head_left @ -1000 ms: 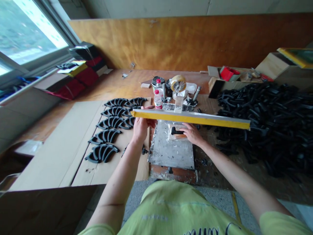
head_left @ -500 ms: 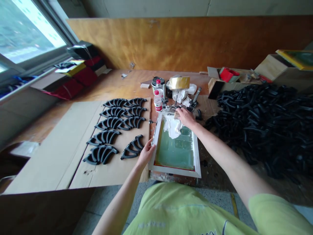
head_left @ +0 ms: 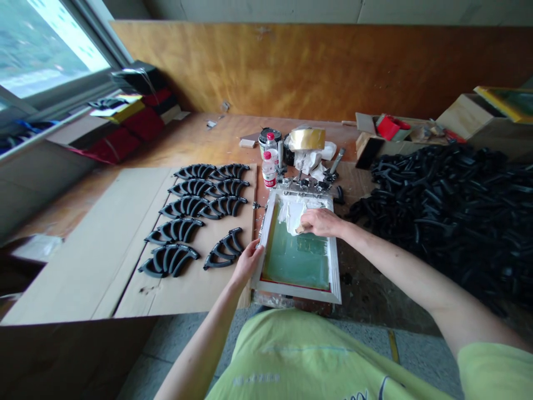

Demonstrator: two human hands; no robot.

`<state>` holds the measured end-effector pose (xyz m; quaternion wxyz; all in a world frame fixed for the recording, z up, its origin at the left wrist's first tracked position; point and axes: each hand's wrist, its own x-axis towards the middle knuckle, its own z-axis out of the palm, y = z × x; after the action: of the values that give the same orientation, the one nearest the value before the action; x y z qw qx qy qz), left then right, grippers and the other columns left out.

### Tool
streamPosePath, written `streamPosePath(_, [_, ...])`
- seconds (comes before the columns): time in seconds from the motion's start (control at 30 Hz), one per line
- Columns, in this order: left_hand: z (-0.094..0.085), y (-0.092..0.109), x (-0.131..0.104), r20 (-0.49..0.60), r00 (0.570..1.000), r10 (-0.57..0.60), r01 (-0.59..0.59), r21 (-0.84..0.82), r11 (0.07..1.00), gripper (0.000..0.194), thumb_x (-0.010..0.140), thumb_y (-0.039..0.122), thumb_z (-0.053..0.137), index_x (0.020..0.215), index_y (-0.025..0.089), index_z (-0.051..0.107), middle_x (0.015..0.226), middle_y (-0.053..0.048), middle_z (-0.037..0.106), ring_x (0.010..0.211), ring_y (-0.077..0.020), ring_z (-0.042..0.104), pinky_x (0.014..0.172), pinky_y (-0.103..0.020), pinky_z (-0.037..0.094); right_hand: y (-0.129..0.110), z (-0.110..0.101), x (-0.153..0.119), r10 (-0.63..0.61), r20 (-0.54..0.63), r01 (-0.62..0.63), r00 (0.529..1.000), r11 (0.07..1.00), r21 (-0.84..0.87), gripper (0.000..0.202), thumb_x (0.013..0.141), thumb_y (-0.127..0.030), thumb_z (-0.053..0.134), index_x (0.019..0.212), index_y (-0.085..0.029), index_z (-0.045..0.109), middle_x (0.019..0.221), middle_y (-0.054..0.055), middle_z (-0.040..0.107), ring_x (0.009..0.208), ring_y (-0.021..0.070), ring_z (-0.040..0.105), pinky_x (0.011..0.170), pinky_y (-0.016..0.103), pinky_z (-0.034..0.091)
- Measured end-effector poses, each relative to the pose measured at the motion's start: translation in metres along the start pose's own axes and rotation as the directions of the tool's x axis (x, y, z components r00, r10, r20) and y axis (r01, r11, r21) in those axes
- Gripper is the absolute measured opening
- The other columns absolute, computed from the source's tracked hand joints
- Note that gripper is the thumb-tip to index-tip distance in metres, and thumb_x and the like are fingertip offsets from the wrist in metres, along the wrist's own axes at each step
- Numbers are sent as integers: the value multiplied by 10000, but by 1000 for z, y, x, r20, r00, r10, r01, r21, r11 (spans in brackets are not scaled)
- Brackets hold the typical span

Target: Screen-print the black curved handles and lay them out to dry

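A screen printing frame [head_left: 296, 290] with a pale rim and green mesh lies in front of me. White ink [head_left: 293, 214] is smeared over the upper part of its mesh. My right hand [head_left: 322, 222] is closed around a small wooden squeegee [head_left: 300, 228], which rests at the lower edge of the ink; the fingers hide most of it. At the frame's left side, my left hand [head_left: 249, 260] grips the rim, its fingertips partly hidden. Metal hinge clamps [head_left: 306, 184] hold the frame's far end.
Left, a cardboard sheet [head_left: 100, 239] bears rows of curved black plastic parts [head_left: 181, 205]. A big heap of similar black parts [head_left: 449, 222] fills the right. Bottles [head_left: 268, 171], a tape roll [head_left: 307, 139] and crumpled paper [head_left: 308, 161] stand behind the clamps.
My right hand has drawn the squeegee toward me, from the frame's far end down over the white ink. My left hand has stayed at the frame's left rim.
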<state>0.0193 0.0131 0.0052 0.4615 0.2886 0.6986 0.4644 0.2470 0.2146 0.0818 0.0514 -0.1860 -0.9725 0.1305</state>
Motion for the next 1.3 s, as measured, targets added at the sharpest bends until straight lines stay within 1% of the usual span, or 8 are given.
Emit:
streamPosePath(0.23, [2,12,-7,-26,1000,-8,8,-17,1000,577,707,515,693,1175,180,648,756,-14,681,616,-151,610,560,-239,467,-8,30,-12,4,-153,-5,988,1000,-6,221,822,-68,506,931,-153,679,959,111,658,961,240,553,840,335,412])
streamPosePath(0.43, [-2,33,-15,35,998,-46,46,-21,999,699,711,547,694,1290,174,578,750,-14,681,613,-152,608,571,-241,465,3,-3,12,183,-203,-176,962,983,52,265,848,-275,648,1111,-247,665,952,44,684,895,217,598,785,297,431])
streamPosePath(0.57, [-12,72,-26,66,997,35,-32,-48,998,680,758,573,656,1307,181,572,947,-56,706,795,-175,641,647,-226,479,33,-36,39,366,-333,-360,869,929,83,592,805,-273,692,1369,-296,514,1066,46,680,917,223,615,805,301,444])
streamPosePath(0.8, [1,156,-14,-28,925,379,-373,-252,893,496,776,583,614,1079,193,662,1042,-57,677,924,-195,645,750,-264,527,95,-23,-28,754,-397,-640,523,655,401,163,860,-254,525,906,-185,665,768,47,684,731,206,613,715,302,459])
streamPosePath(0.9, [14,181,3,-37,910,414,-401,-338,852,481,791,565,595,1101,198,620,953,-52,674,917,-186,656,738,-269,541,81,18,-47,752,-297,-608,588,653,450,136,830,-278,577,907,-181,632,782,36,674,724,194,615,712,307,475])
streamPosePath(1.0, [25,182,13,-95,930,356,-365,-375,852,526,841,614,501,1157,200,572,914,-62,675,875,-182,664,669,-250,538,50,52,-49,582,-275,-467,765,796,386,243,790,-270,667,1013,-190,613,891,43,679,833,196,625,790,332,482])
streamPosePath(1.1, [37,150,7,-75,960,270,-278,-382,881,542,850,611,513,1237,232,520,1015,-77,687,852,-169,667,629,-233,530,26,58,-44,374,-202,-333,905,919,210,222,777,-185,692,992,-209,642,1010,61,672,987,221,585,896,372,445])
streamPosePath(1.3, [65,66,-36,314,936,-161,265,-323,909,556,790,625,606,1085,154,585,1000,-136,705,710,-173,674,527,-247,513,-41,28,-25,178,-172,-163,969,982,97,63,868,-210,628,913,-188,666,934,77,649,969,235,547,878,363,431])
